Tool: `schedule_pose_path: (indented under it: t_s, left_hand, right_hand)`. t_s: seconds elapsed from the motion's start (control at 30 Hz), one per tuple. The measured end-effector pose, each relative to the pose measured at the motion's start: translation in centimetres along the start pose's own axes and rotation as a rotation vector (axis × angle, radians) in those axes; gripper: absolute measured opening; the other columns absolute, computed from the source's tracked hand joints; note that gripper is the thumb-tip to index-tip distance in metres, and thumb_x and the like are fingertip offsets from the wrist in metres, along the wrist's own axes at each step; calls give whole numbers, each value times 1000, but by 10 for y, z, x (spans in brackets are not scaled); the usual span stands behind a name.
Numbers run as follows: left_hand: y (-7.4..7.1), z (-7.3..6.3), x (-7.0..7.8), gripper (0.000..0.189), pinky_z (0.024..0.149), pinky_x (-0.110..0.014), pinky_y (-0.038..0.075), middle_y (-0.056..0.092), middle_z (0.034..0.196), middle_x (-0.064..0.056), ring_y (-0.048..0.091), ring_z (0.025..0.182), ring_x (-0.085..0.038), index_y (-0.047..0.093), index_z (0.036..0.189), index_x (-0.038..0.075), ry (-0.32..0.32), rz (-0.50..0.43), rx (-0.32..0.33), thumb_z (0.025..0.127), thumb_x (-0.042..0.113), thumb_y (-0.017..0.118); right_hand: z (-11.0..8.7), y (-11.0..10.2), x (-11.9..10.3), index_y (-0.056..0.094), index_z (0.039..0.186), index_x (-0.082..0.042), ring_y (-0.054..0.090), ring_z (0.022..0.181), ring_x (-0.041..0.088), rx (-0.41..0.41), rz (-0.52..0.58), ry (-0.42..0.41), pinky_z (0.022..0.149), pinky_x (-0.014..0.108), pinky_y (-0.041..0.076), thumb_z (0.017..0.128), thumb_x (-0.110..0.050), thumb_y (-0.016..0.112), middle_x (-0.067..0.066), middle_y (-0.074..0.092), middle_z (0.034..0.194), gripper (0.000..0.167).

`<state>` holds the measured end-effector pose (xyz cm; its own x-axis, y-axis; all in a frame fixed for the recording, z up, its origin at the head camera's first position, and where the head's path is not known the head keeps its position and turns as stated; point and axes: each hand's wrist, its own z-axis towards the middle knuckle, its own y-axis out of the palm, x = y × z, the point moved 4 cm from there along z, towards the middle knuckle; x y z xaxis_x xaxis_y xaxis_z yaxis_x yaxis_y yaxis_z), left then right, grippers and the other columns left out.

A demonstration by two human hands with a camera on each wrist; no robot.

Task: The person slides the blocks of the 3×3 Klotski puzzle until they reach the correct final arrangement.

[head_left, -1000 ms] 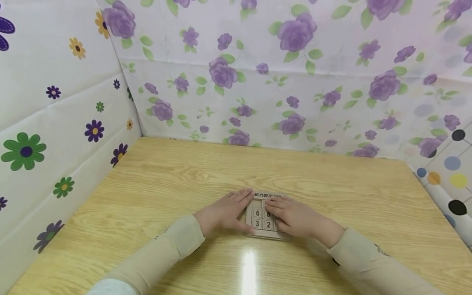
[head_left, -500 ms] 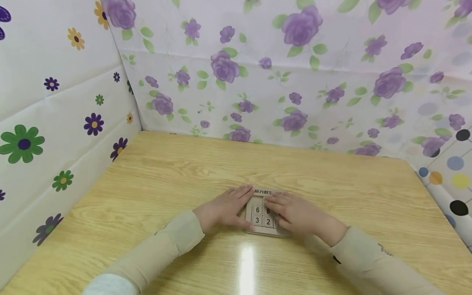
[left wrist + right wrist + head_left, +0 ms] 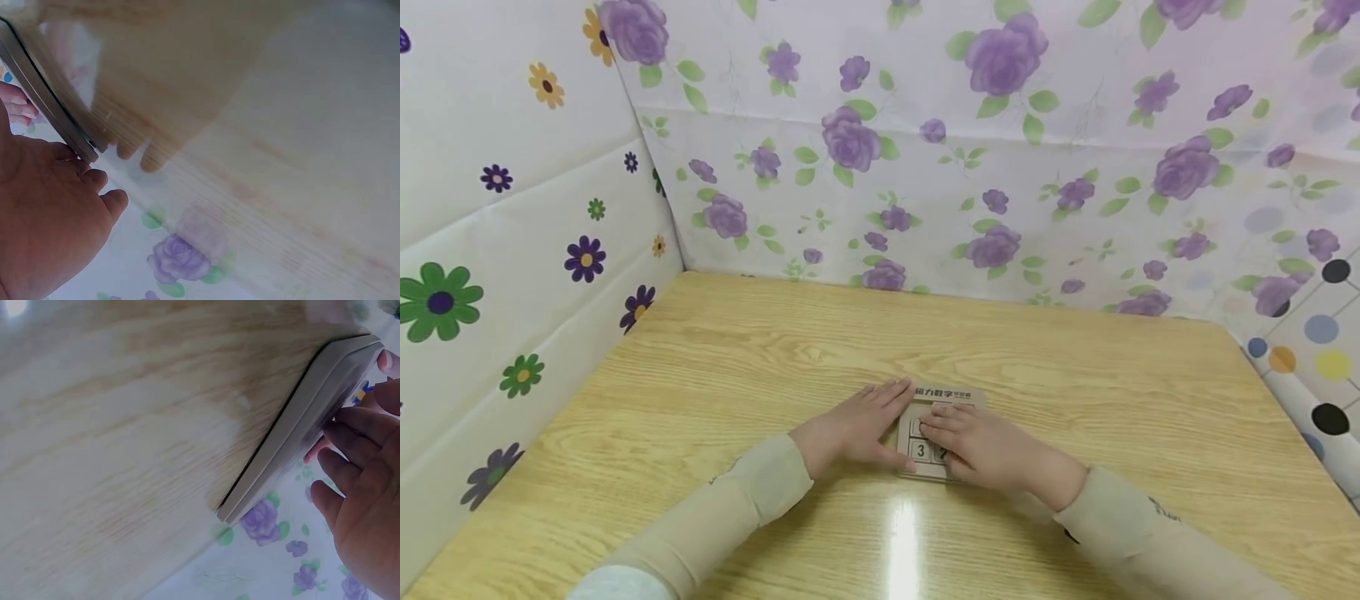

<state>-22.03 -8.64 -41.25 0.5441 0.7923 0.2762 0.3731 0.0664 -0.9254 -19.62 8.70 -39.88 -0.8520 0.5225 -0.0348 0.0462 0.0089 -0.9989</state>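
A wooden number sliding puzzle [image 3: 943, 392] with Chinese lettering along its top lies flat on the table. My left hand [image 3: 859, 427] rests against its left side, thumb stretched to the lower left corner and straight fingers at the upper left. Over the tiles lies my right hand [image 3: 992, 448], its extended fingertips touching the left-middle tile. The tile marked 3 [image 3: 921, 450] shows at lower left, while several others are covered by the right hand. In the right wrist view, the fingers [image 3: 350, 447] reach over the top of the puzzle's thin side.
The puzzle sits on a light wood-grain table [image 3: 760, 358] with a bright reflection in front of it. Behind stands a white cloth with purple roses [image 3: 1000, 62]. A daisy-patterned cloth [image 3: 535, 208] hangs at the left, and a dotted one [image 3: 1318, 367] at the right.
My right hand has slid left across the tiles, now covering the 8 and part of the 6 and uncovering the upper right of the puzzle. The left hand stays at the left side.
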Motion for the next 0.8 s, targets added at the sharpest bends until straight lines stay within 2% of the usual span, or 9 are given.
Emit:
schedule_pose_path:
  t_s: [0.27, 0.8]
  left_hand:
    - [1, 1, 1, 108, 122, -40, 6, 0, 161, -6, 4, 148, -23, 6, 154, 10, 7, 8, 3, 79, 70, 56]
    - [-1, -2, 3, 107, 121, -39, 7, 2, 161, -5, 5, 148, -22, 8, 154, 10, 1, 12, 10, 79, 68, 58]
  right_hand:
    - [5, -2, 7, 46, 139, 0, 37, 137, 31, -8, 42, 34, 113, 52, 29, 97, -21, 48, 13, 44, 146, 47]
    - [10, -2, 12, 45, 140, 0, 36, 138, 32, -21, -25, 59, 114, 49, 29, 97, -23, 47, 13, 43, 147, 49]
